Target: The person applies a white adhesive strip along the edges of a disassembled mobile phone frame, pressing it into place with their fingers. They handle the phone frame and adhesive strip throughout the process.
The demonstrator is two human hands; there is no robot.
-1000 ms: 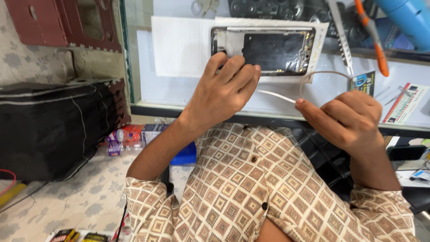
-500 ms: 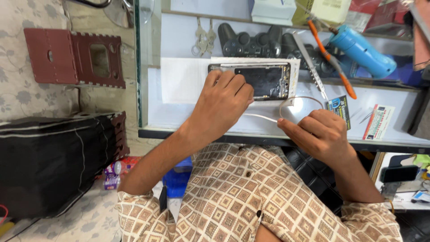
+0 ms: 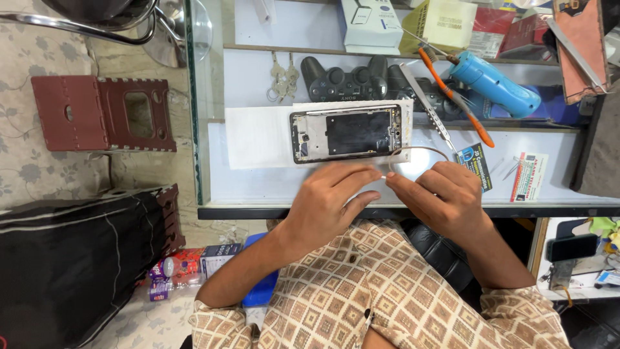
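An opened phone frame (image 3: 345, 132) lies flat on a white sheet (image 3: 258, 139) on the glass counter (image 3: 400, 210). Just in front of it my two hands meet at fingertip level. My right hand (image 3: 445, 197) pinches a thin white cable (image 3: 423, 150) that loops up behind its knuckles. My left hand (image 3: 332, 203) has thumb and fingers closed on the same cable's free end, where the hands touch. Neither hand is on the phone.
Behind the phone lie a bunch of keys (image 3: 281, 76), black game controllers (image 3: 342, 81), metal tweezers (image 3: 427, 106), an orange-handled tool (image 3: 455, 97) and a blue cylinder tool (image 3: 494, 83). Two printed cards (image 3: 528, 176) lie at right. A red folding stool (image 3: 103, 113) and black bag (image 3: 64, 258) are on the floor at left.
My left hand has come off the phone frame and drawn back to meet my right hand at the cable's end. The view has shifted, and more of the counter shows.
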